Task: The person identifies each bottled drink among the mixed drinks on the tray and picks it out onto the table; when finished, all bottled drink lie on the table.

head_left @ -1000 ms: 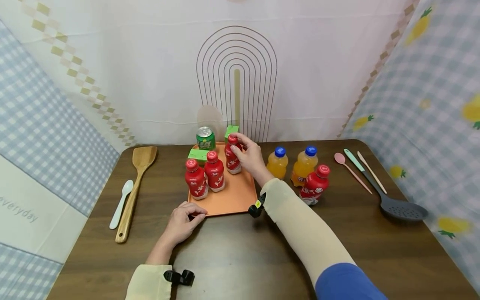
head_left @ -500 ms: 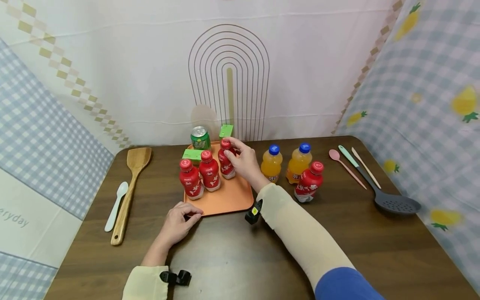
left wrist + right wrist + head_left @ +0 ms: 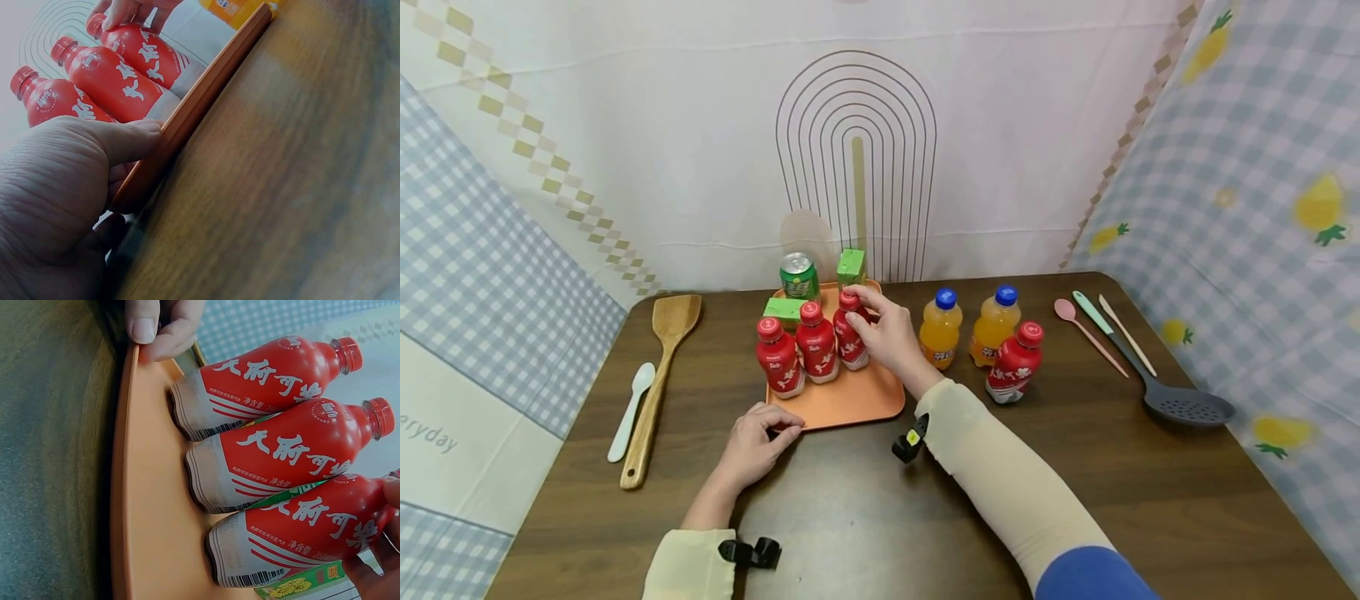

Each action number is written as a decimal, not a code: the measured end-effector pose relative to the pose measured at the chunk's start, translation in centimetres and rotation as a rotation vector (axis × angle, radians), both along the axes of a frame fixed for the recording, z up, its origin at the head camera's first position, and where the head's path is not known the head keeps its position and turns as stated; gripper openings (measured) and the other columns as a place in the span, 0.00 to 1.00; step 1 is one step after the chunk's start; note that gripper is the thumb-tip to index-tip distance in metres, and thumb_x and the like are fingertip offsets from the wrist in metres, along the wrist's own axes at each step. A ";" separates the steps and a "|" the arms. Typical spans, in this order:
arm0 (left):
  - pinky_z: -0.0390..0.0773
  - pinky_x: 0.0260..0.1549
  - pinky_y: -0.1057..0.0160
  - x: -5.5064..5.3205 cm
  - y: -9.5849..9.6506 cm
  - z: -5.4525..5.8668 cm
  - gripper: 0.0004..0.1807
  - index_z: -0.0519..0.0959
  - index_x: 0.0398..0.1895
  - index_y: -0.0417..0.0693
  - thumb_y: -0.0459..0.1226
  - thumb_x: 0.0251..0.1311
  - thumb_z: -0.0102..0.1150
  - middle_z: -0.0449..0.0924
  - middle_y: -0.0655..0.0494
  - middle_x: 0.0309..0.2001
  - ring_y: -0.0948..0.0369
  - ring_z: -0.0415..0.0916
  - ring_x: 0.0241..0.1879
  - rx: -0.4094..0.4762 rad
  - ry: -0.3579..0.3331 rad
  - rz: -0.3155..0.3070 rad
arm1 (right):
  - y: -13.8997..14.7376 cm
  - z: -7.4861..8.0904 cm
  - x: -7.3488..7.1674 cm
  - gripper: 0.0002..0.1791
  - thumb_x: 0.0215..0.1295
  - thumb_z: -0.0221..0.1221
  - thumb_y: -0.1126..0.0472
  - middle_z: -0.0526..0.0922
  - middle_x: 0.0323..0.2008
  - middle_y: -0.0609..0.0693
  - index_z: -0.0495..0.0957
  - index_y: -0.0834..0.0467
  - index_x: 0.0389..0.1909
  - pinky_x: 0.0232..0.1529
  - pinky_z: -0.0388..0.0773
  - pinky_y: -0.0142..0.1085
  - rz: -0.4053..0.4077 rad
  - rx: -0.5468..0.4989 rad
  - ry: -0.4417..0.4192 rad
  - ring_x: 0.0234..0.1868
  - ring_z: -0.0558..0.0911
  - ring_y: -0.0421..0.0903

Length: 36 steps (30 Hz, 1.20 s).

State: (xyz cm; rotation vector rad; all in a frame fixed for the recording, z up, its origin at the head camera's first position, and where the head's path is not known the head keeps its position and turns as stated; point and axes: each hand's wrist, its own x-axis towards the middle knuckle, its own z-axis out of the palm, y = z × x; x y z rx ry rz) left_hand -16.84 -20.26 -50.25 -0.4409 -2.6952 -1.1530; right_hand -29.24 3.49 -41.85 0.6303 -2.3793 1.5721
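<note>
On the orange tray stand three red-and-white soda bottles in a slanting row, the left one, the middle one and the right one. My right hand grips the right bottle around its neck and upper part. In the right wrist view this bottle stands upright beside the middle one, its base at the tray floor. My left hand pinches the tray's near rim at the left corner, thumb over the edge. Behind the bottles are a green can and two green boxes, one lying and one upright.
Right of the tray stand two orange-drink bottles and another red bottle. Farther right lie a pink spoon, a slotted turner and a thin beige utensil. A wooden spatula and white spoon lie left.
My right hand has brought the right red bottle nearer to me and left, up beside the middle bottle. My left hand stays on the tray rim. The head view has shifted slightly.
</note>
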 end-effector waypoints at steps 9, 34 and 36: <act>0.72 0.35 0.63 0.1 0.1 0.1 0.03 0.86 0.32 0.56 0.36 0.56 0.68 0.80 0.72 0.32 0.68 0.71 0.36 -0.004 0.009 0.001 | 0.5 -0.1 0.9 0.20 0.65 0.61 0.61 0.82 0.51 0.48 0.76 0.45 0.58 0.52 0.76 0.40 -0.003 0.009 0.009 0.53 0.80 0.43; 0.73 0.36 0.63 0.2 0.2 0.3 0.02 0.86 0.33 0.56 0.37 0.57 0.67 0.80 0.72 0.32 0.67 0.72 0.37 0.002 -0.020 0.007 | 1.2 0.0 2.2 0.18 0.60 0.66 0.60 0.81 0.44 0.45 0.78 0.48 0.51 0.54 0.70 0.56 0.028 -0.037 0.010 0.46 0.76 0.44; 0.73 0.36 0.63 0.2 0.2 0.3 0.03 0.86 0.32 0.56 0.37 0.57 0.67 0.80 0.72 0.32 0.67 0.72 0.37 0.001 -0.017 0.006 | 1.2 -0.1 2.3 0.18 0.60 0.66 0.60 0.81 0.45 0.45 0.77 0.49 0.51 0.54 0.71 0.54 0.028 -0.030 0.032 0.46 0.76 0.44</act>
